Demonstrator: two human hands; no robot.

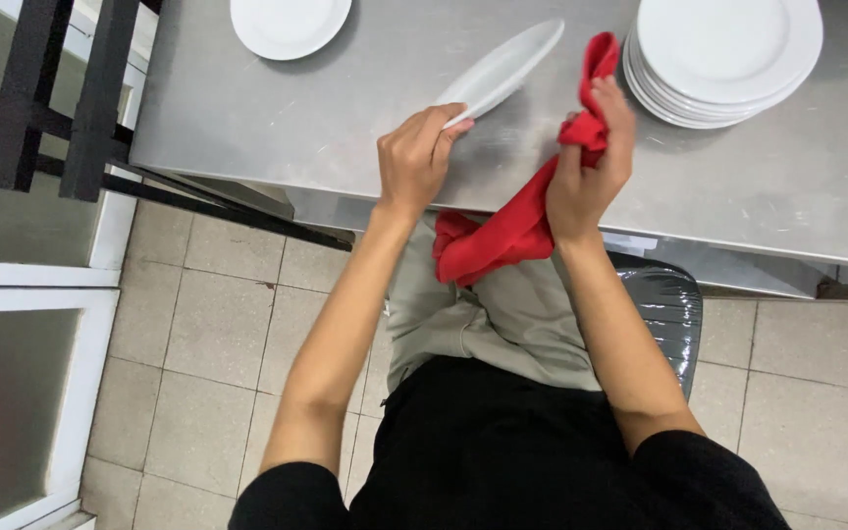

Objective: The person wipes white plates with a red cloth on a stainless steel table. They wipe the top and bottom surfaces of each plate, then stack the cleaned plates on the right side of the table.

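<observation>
So, a white plate (501, 69) is gripped tilted by the left hand (414, 157), a red cloth (522, 221) clutched by the right hand (586, 167), near the surface's (296, 128) front edge.

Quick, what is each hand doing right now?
Left hand: closed, gripping the edge of a tilted white plate.
Right hand: closed, holding a red cloth by the plate.

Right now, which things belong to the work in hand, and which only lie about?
In use: left hand holding a tilted white plate; right hand gripping a red cloth.
Lying about: stack of plates, single plate, both on the steel table.
</observation>
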